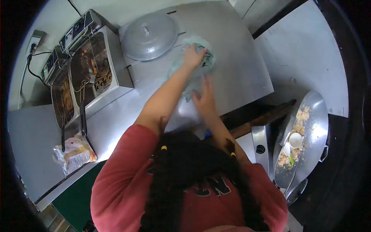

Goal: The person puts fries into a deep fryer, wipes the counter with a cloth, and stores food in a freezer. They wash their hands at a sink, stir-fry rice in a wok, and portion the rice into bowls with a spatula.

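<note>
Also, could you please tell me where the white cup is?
In the head view, the white cup sits at the right, inside the metal wok, beside the white spoon.

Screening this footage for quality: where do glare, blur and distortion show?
Head view: fisheye distortion curves the edges, with black corners; bright glare on the steel counter, highlights on the lid and wok; both the left hand and right hand look soft, as does the pale green bundle.

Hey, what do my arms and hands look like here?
Red sleeves end around the elbows, leaving both forearms bare. The left hand and right hand are ungloved, with no watch visible. A dark mark shows near the right elbow, too unclear to identify.
</note>
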### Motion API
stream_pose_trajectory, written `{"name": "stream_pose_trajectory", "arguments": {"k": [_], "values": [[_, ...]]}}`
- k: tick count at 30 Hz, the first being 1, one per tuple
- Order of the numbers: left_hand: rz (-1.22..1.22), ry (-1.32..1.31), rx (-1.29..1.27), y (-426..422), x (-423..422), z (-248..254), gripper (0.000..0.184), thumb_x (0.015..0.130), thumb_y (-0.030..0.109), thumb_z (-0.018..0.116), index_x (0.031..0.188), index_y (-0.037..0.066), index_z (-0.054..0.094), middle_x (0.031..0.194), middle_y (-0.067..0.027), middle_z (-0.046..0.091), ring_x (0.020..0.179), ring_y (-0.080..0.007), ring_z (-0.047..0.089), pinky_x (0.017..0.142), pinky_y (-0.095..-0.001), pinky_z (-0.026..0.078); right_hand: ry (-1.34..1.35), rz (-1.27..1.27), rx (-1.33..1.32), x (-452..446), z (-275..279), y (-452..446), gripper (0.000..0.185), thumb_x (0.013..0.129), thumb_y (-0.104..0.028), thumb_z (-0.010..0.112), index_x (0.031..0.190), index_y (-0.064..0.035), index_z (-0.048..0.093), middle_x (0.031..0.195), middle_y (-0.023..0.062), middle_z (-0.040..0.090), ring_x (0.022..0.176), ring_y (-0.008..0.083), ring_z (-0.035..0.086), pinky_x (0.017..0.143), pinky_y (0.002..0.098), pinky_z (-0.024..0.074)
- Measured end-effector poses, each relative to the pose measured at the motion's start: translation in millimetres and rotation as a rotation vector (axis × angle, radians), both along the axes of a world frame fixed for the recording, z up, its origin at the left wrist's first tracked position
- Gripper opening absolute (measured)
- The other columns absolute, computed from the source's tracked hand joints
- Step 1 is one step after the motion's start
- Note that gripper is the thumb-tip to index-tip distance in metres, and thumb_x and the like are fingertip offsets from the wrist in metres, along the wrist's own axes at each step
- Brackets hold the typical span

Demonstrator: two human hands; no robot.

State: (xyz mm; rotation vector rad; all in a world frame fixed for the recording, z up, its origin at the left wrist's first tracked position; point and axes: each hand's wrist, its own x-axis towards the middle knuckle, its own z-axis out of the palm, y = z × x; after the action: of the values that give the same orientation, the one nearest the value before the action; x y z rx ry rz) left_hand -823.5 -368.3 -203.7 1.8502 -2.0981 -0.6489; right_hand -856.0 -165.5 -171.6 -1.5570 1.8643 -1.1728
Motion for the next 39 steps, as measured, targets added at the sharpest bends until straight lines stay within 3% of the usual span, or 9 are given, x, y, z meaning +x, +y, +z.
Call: {"name": "stream_pose_trajectory", "arguments": {"k": [2,6,8,10,13,19,26,30,39], "values": [[-0.132,0.67,0.221,-4.2,17.1,-3.2,0.063,0.09,0.045,0.062,0.131,-0.003,0.054,0.14,-0.0232,0.049,0.136,-0.0361,0.041,0.111,-0.0449,0.033,0.037,-0.013,-0.075,1.7,-1.7,-47.3,0.076,0.083,-0.021,0.07,0.147,-0.0008,0.035,0.15,0.0349,0.028,0.14,0.0521,0.027,0.114,0.0538,0.0283],[-0.142,0.763,-0.092,57.7,84.7,25.0,0.031,0.096,0.019,0.06,0.122,0.002,0.06,0.134,-0.015,0.055,0.122,-0.0293,0.055,0.101,-0.0377,0.044,0.29,-0.153,0.023,-12.2,-43.6,-120.4,0.078,0.082,-0.031,0.07,0.15,-0.0112,0.038,0.156,0.0288,0.023,0.143,0.0509,0.021,0.117,0.057,0.0216],[-0.179,0.617,-0.139,84.8,133.9,28.4,0.024,0.091,0.011,0.06,0.114,0.002,0.064,0.131,-0.0199,0.057,0.125,-0.0359,0.053,0.103,-0.0384,0.043,0.409,-0.162,0.053,-32.2,-47.2,-151.8,0.077,0.082,-0.034,0.07,0.15,-0.0167,0.039,0.157,0.0261,0.025,0.144,0.0502,0.02,0.117,0.0575,0.0201],[-0.172,0.528,-0.118,116.8,176.9,42.0,0.018,0.089,0.004,0.061,0.107,0.001,0.066,0.12,-0.0182,0.063,0.115,-0.0347,0.058,0.099,-0.0378,0.045,0.494,-0.109,0.111,-63.3,-43.1,-177.6,0.071,0.082,-0.033,0.067,0.149,-0.0315,0.042,0.157,0.0202,0.031,0.145,0.0482,0.02,0.118,0.0552,0.0197],[-0.187,0.408,-0.187,157.3,233.0,50.9,0.015,0.088,-0.001,0.059,0.101,0.0,0.066,0.109,-0.018,0.065,0.104,-0.0348,0.062,0.092,-0.0389,0.048,0.589,-0.114,0.068,-104.4,-62.0,-238.4,0.066,0.082,-0.027,0.064,0.144,-0.04,0.046,0.155,0.0169,0.036,0.144,0.048,0.022,0.118,0.0546,0.02],[0.042,0.27,-0.171,200.4,272.7,66.4,0.021,0.083,-0.011,0.057,0.098,0.001,0.065,0.105,-0.0175,0.065,0.096,-0.0352,0.065,0.083,-0.0389,0.052,0.635,0.164,-0.073,-122.2,-69.4,-354.2,0.058,0.084,-0.027,0.061,0.137,-0.0475,0.052,0.154,0.0145,0.039,0.142,0.0488,0.028,0.116,0.0575,0.0225],[0.022,0.22,-0.138,172.0,256.4,65.0,0.02,0.082,-0.011,0.057,0.096,0.0,0.065,0.1,-0.0174,0.066,0.09,-0.0344,0.065,0.077,-0.0387,0.053,0.646,0.135,-0.175,-115.8,-85.1,-464.7,0.057,0.082,-0.028,0.064,0.135,-0.0449,0.055,0.149,0.0125,0.046,0.138,0.0455,0.036,0.113,0.0562,0.0294],[-0.004,0.143,-0.09,158.9,260.5,76.4,0.022,0.079,-0.011,0.057,0.096,0.0,0.065,0.095,-0.0167,0.067,0.086,-0.0345,0.066,0.075,-0.0394,0.053,0.566,-0.039,-0.231,-159.2,-106.5,-500.3,0.046,0.077,-0.026,0.067,0.124,-0.0301,0.068,0.138,0.0142,0.057,0.128,0.0388,0.049,0.108,0.0485,0.0397],[0.125,0.053,-0.046,225.0,301.9,78.3,0.019,0.079,-0.007,0.057,0.095,0.001,0.064,0.09,-0.0159,0.065,0.082,-0.0339,0.064,0.072,-0.0408,0.052,0.642,-0.334,0.005,-292.8,-109.4,-437.7,0.041,0.088,-0.032,0.06,0.127,-0.0222,0.066,0.141,0.017,0.052,0.127,0.0356,0.05,0.106,0.0454,0.0423]]}}
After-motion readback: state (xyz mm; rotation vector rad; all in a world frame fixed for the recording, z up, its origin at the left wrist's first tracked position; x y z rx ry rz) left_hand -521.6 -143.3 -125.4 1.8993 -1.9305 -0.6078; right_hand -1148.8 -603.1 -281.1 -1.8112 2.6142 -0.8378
